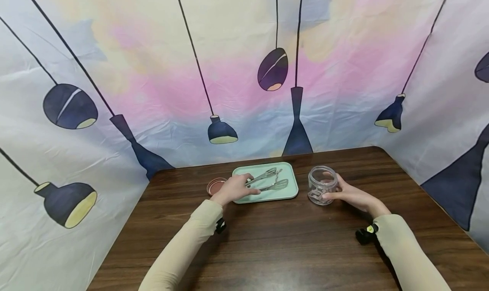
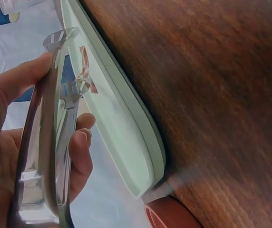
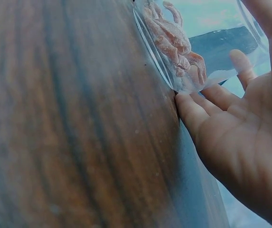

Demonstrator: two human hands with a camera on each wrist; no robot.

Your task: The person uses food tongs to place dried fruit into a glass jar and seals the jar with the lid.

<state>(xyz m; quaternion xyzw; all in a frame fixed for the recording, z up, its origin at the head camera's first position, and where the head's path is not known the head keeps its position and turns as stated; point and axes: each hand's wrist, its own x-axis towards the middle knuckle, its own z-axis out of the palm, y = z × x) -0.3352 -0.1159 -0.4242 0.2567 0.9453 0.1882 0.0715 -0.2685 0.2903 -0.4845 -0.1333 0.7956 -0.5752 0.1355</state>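
Observation:
My left hand [image 1: 234,189] grips a pair of metal tongs [image 2: 43,133] with slotted heads, thumb on one arm and fingers on the other. The tong heads are spread apart over a pale green tray [image 1: 289,192]. A few reddish dried strips [image 2: 84,61] lie on the tray near the tong tips. Further right, my right hand [image 1: 353,195] holds a clear lidless jar [image 1: 319,181] from its right side, thumb in front and fingers behind. Pale pinkish dried pieces [image 3: 171,40] sit at the bottom of the jar, which stands upright on the table.
A reddish round lid [image 1: 214,186] lies at the tray's left end, partly behind my left hand. The dark wooden table [image 1: 282,244] ends at the back against a hanging cloth [image 1: 244,70] printed with lamps.

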